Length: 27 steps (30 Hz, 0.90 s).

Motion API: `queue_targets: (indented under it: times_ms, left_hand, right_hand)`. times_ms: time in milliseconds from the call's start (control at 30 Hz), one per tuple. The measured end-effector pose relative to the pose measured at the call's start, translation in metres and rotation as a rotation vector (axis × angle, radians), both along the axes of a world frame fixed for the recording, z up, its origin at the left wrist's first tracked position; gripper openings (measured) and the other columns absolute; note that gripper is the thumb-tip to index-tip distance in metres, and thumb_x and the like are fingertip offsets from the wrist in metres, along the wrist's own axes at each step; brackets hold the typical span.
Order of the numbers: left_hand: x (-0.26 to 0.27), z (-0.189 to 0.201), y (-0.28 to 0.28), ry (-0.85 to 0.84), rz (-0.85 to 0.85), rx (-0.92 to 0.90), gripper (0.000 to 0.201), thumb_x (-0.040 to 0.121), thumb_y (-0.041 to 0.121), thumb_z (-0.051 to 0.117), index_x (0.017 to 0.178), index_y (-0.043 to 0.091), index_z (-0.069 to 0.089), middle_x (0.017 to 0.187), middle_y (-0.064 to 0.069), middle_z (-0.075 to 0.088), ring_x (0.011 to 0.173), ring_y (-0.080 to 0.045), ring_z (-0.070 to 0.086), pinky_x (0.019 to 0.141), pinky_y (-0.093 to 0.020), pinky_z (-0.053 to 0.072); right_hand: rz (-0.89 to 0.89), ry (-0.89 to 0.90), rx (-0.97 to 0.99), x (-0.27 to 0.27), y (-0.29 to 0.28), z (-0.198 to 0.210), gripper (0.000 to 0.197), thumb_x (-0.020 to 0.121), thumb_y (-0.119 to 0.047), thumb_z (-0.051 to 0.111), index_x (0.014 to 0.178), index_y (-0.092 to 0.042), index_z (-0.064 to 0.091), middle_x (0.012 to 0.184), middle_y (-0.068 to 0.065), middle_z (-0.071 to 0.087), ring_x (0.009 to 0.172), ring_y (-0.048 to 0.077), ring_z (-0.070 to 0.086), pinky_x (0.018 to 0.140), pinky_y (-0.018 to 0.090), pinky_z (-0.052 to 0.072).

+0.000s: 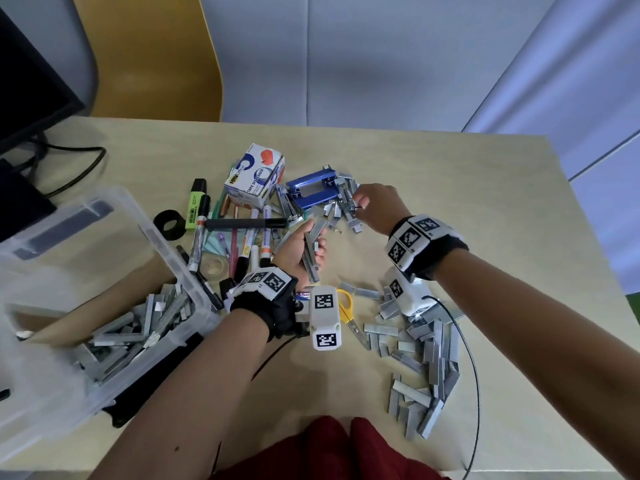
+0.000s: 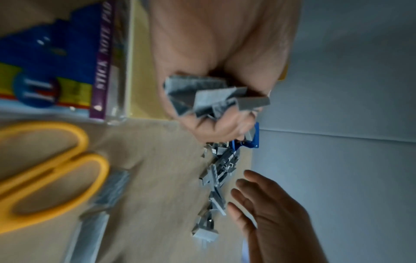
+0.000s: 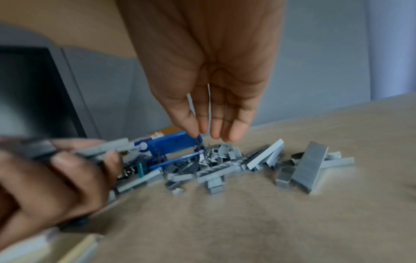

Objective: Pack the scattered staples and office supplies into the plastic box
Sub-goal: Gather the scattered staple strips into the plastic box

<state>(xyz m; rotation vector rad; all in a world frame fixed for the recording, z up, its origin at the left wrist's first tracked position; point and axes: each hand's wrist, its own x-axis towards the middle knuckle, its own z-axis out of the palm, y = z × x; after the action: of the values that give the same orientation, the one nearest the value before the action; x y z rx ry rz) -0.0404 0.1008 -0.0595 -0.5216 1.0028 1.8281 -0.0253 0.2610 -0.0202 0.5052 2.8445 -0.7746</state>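
1. Two hands work over the far pile of staples, which lies on the table just in front of the blue hole punch.
2. Left hand: fingers curled round a bundle of staple strips; the strips' long axis runs roughly away from the person, their ends jutting past both sides of the fist.
3. Right hand: fingers straight and held together, tips pointing down at the far pile. The right wrist view shows the fingertips just above the staples and holding nothing; whether the thumb tip touches the punch cannot be told.
4. Governing relation: the far pile lies directly beneath the right fingertips and just beyond the left fist, so the right hand is the nearer. The strips in the pile lie crossed at many angles, with no common axis; a raking or pinching gather looks more apt than an aligned pick.
5. Plastic box: at the near left, tilted toward the person, already holding a heap of staples. It lies nearer the left hand, well apart from the right.
6. Second loose pile of staples: near right, under the right forearm.
7. Not yet packed: markers, tape dispenser carton, yellow scissors.
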Motion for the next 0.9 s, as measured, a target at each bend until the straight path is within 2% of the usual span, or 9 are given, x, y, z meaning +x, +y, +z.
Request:
queue_targets:
  times_ms: [67,167,267,367,500,567,667,800,900]
  left_hand:
    - [-0.006,-0.002,0.002,-0.001,0.022,0.002,0.039,0.098,0.041,0.034,0.074,0.015,0.049,0.045,0.005,0.051,0.031,-0.005,0.047,0.032,-0.01,0.036]
    - [-0.012,-0.005,0.006,0.005,0.021,-0.017,0.038,0.097,0.043,0.036,0.075,0.016,0.051,0.046,0.006,0.051,0.033,-0.004,0.048,0.036,-0.008,0.034]
    - [-0.015,-0.011,0.005,-0.007,0.028,-0.012,0.038,0.097,0.043,0.036,0.075,0.016,0.05,0.047,0.006,0.052,0.033,-0.004,0.048,0.036,-0.008,0.034]
    - [-0.015,-0.013,0.004,-0.03,0.043,0.018,0.039,0.097,0.043,0.036,0.074,0.016,0.05,0.048,0.005,0.052,0.034,-0.005,0.049,0.035,-0.009,0.035]
    - [-0.013,-0.013,0.005,-0.012,0.049,0.025,0.038,0.097,0.043,0.035,0.073,0.016,0.048,0.049,0.005,0.054,0.034,-0.004,0.048,0.036,-0.009,0.033]
    - [-0.01,-0.013,0.005,-0.013,0.039,0.027,0.038,0.097,0.044,0.035,0.073,0.017,0.048,0.049,0.005,0.055,0.034,-0.003,0.048,0.036,-0.008,0.033]
    - [-0.008,-0.011,0.005,-0.017,0.019,0.014,0.039,0.096,0.046,0.037,0.072,0.018,0.048,0.049,0.006,0.055,0.033,-0.003,0.048,0.036,-0.008,0.034]
    - [-0.004,-0.009,0.005,-0.003,0.02,-0.01,0.038,0.095,0.046,0.041,0.07,0.018,0.047,0.048,0.006,0.054,0.033,-0.004,0.048,0.035,-0.009,0.035]
    - [-0.002,-0.007,0.006,-0.02,0.044,-0.016,0.038,0.094,0.044,0.044,0.069,0.016,0.048,0.047,0.004,0.054,0.033,-0.005,0.05,0.034,-0.01,0.037]
  right_hand:
    - [0.038,-0.049,0.06,-0.013,0.001,-0.007,0.033,0.085,-0.012,0.055,0.118,-0.008,0.057,0.119,0.013,0.057,0.113,0.03,0.05,0.093,0.032,0.039]
    - [0.053,-0.097,0.123,-0.029,-0.002,-0.014,0.043,0.085,-0.021,0.056,0.127,-0.016,0.05,0.125,0.012,0.049,0.118,0.033,0.043,0.098,0.039,0.039]
    - [0.071,-0.18,0.143,-0.038,-0.007,-0.017,0.05,0.083,-0.02,0.058,0.131,-0.017,0.045,0.13,0.012,0.041,0.119,0.036,0.042,0.099,0.042,0.038]
    - [0.099,-0.167,0.173,-0.039,-0.01,-0.018,0.044,0.085,-0.015,0.057,0.127,-0.01,0.046,0.129,0.014,0.039,0.113,0.038,0.045,0.097,0.04,0.036]
    - [0.101,-0.18,0.157,-0.027,-0.011,-0.023,0.045,0.078,-0.016,0.066,0.118,-0.012,0.047,0.122,0.013,0.04,0.107,0.041,0.046,0.088,0.043,0.041]
    - [0.113,-0.195,0.138,-0.019,-0.011,-0.024,0.047,0.073,-0.017,0.07,0.114,-0.013,0.048,0.115,0.01,0.04,0.102,0.037,0.045,0.088,0.042,0.041]
    - [0.126,-0.181,0.117,-0.011,-0.012,-0.026,0.042,0.072,-0.017,0.071,0.108,-0.011,0.051,0.1,0.003,0.034,0.088,0.025,0.039,0.095,0.039,0.035]
    - [0.071,-0.142,0.002,0.0,-0.011,-0.029,0.042,0.069,-0.018,0.075,0.104,-0.011,0.053,0.099,0.003,0.039,0.093,0.025,0.045,0.078,0.029,0.037]
    - [0.038,-0.12,-0.032,0.01,-0.012,-0.03,0.038,0.072,-0.017,0.071,0.105,-0.01,0.052,0.098,0.002,0.04,0.089,0.021,0.041,0.075,0.026,0.033]
